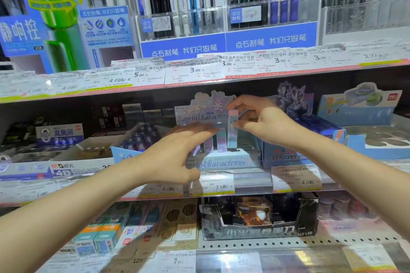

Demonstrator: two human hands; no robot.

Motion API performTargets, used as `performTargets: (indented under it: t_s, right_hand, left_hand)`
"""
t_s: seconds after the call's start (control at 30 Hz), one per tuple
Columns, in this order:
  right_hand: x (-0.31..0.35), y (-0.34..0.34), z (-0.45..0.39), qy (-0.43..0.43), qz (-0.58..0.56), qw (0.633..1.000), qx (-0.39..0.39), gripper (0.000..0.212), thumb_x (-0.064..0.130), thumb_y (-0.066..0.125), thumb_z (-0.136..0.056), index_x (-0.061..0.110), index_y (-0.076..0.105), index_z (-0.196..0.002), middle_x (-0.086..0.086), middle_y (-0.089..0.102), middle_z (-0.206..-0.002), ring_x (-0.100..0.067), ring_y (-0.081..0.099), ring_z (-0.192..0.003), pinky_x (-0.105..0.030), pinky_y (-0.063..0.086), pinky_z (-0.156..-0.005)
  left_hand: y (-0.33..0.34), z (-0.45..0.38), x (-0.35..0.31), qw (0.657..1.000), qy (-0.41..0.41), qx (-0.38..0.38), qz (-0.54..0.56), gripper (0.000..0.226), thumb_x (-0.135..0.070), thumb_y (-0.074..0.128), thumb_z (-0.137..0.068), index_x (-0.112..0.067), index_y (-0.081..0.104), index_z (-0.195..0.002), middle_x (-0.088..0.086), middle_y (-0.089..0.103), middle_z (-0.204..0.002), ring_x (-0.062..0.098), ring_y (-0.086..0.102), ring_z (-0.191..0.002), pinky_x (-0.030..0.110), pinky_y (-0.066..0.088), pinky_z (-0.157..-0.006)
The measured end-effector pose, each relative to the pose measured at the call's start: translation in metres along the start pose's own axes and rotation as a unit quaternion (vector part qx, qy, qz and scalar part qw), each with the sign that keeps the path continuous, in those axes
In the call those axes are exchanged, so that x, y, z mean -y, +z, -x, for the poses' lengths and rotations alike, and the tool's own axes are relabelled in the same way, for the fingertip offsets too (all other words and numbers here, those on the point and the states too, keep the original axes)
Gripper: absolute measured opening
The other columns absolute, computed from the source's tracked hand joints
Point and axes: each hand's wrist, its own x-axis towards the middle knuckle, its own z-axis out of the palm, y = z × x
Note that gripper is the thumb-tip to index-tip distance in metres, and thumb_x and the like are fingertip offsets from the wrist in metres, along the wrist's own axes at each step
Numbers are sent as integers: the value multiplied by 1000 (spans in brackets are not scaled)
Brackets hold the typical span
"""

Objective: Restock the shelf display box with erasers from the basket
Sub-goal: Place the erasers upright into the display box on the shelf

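The pastel display box (224, 159) with a cartoon header card stands on the middle shelf. Several tall pastel erasers (220, 143) stand upright inside it. My right hand (264, 121) pinches one pink-and-blue eraser (233, 131) upright over the box's right side, thumb and fingers on its upper part. My left hand (177, 153) reaches in with straight fingers that lie against the standing erasers at the box's left. The basket is out of view.
A white eraser box (84, 162) sits left of the display box, a blue box (286, 153) right of it. Price tags line the shelf edge (221, 186). Pen racks fill the shelf above; a black box (259, 219) sits below.
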Motion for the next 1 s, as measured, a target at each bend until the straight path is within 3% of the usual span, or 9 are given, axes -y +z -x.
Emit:
performTargets:
  t_s: [0.07, 0.17, 0.5, 0.73, 0.9, 1.0]
  right_hand:
    - [-3, -1, 0, 7, 9, 1000, 14, 28, 0, 63, -79, 21, 59, -98, -15, 62, -97, -30, 64, -84, -15, 48, -72]
    - [-7, -2, 1, 18, 10, 999, 27, 28, 2, 64, -79, 23, 59, -98, -2, 58, -88, -20, 64, -78, -8, 45, -68]
    - [-8, -3, -1, 12, 6, 999, 30, 27, 2, 66, -78, 16, 60, -100, -9, 61, -93, -15, 63, -72, -10, 47, -69]
    - [-9, -6, -3, 8, 17, 999, 45, 25, -3, 63, -77, 11, 60, -98, 1, 59, -82, -2, 55, -62, -6, 44, -62]
    - [-9, -4, -1, 17, 32, 997, 61, 34, 2, 66, -76, 29, 54, -93, 2, 57, -83, -10, 55, -62, -14, 45, -62]
    - [-10, -2, 0, 25, 47, 996, 71, 28, 3, 66, -74, 25, 53, -85, -4, 60, -81, -6, 51, -57, -13, 43, -57]
  left_hand:
    - [1, 0, 1, 1000, 3, -8, 15, 87, -46, 44, -63, -31, 21, -146, 5, 59, -119, 19, 53, -106, 39, 45, -92]
    - [2, 0, 1, 999, 7, -12, 39, 84, -37, 51, -66, -31, 24, -145, 4, 61, -118, 19, 55, -103, 40, 46, -90]
    - [-1, -2, 4, 999, -2, 3, 43, 86, -32, 54, -64, -31, 26, -145, 2, 57, -130, 17, 52, -116, 35, 43, -98]
    - [2, -3, 7, 999, -6, -1, 34, 86, -33, 53, -64, -32, 24, -145, 4, 62, -117, 17, 55, -104, 37, 47, -90]
    - [2, -3, 7, 999, -6, 1, 32, 86, -33, 54, -64, -33, 25, -145, 4, 62, -116, 18, 55, -104, 38, 47, -90]
    - [1, -3, 5, 999, -9, -1, 34, 86, -32, 55, -64, -33, 25, -145, 3, 61, -117, 17, 54, -105, 36, 46, -91]
